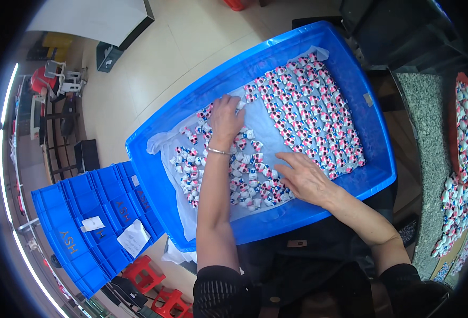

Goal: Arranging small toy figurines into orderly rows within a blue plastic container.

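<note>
Many small figurines in white, pink and blue lie in a large blue plastic tub lined with a thin white sheet. Those on the right form neat rows of figurines; the left side holds a loose heap of figurines. At the tub's far side, my left hand has its fingers curled down around a small white figurine, partly hidden by them. My right hand reaches over the near edge of the rows, fingers apart over the bare strip of sheet, with nothing seen in them.
Blue crates with papers on them stand at the left, near red stools. On the right, a speckled stone counter bears more piled figurines and a red tray. Pale tiled floor lies beyond the tub.
</note>
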`<state>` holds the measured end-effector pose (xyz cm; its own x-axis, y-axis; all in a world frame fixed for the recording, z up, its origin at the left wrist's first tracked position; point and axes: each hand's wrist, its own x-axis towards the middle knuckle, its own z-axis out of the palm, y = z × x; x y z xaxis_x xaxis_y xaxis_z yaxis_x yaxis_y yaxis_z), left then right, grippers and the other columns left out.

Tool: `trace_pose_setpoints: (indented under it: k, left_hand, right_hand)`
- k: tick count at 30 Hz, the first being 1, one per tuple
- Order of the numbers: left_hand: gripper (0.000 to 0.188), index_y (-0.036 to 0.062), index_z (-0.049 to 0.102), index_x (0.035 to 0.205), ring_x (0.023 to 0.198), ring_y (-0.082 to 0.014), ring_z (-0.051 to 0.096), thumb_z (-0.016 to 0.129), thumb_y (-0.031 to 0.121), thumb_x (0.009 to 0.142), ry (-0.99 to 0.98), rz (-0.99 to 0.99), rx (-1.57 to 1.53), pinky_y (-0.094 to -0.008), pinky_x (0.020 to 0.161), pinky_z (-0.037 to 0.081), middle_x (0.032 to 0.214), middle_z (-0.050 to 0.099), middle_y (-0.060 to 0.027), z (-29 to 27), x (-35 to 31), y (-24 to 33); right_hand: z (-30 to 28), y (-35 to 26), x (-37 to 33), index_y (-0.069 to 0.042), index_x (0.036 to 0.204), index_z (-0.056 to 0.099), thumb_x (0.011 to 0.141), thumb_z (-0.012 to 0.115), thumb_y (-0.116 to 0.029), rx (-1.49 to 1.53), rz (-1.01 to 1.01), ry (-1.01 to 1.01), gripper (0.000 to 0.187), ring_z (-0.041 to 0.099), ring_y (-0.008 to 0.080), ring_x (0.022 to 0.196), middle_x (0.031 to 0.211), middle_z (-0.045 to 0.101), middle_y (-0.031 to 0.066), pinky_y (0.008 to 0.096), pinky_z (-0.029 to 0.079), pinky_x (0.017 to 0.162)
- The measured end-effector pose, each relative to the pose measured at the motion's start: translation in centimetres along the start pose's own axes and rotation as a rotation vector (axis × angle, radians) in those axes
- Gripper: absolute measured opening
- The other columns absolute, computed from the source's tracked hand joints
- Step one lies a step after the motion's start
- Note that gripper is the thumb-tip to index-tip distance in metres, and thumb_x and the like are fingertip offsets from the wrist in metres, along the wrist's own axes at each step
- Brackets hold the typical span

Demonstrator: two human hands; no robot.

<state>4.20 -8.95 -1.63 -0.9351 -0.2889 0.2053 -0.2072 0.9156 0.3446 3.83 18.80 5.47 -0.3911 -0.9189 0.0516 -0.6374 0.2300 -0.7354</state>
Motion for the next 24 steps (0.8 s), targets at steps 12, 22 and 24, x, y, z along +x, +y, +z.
trace_pose_setpoints:
  k: [12,22,24]
  left_hand:
    - [0.028,0.0026,0.063,0.108,0.089,-0.0136,0.063,0.070,0.004,0.081,-0.208,-0.260,-0.765,-0.0276,0.078,0.055,0.101,0.059,-0.0051,1.8,-0.4,0.3]
    - [0.017,-0.0004,0.064,0.102,0.076,-0.0165,0.069,0.066,0.002,0.086,0.010,-0.332,-0.530,-0.0269,0.063,0.055,0.089,0.067,-0.0076,1.7,-1.1,1.1]
    - [0.014,-0.0006,0.064,0.101,0.074,-0.0152,0.069,0.065,0.003,0.087,0.015,-0.451,-0.675,-0.0256,0.061,0.054,0.087,0.067,-0.0068,0.9,-1.7,0.6]
  right_hand:
    - [-1.3,3.3,4.8,-0.002,0.114,0.061,0.073,0.072,-0.004,-0.244,-0.030,-0.012,0.042,0.050,0.0342,0.122,0.132,0.052,0.0169,0.0456,0.040,0.102]
    - [3.8,5.9,11.7,0.001,0.138,0.045,0.088,0.054,-0.020,-0.785,-0.026,0.062,0.055,0.029,0.0295,0.142,0.149,0.038,0.0160,0.0588,0.021,0.112]
    - [4.4,5.8,13.0,0.000,0.139,0.045,0.090,0.052,-0.027,-0.780,-0.031,0.038,0.057,0.027,0.0280,0.143,0.150,0.036,0.0146,0.0587,0.018,0.114]
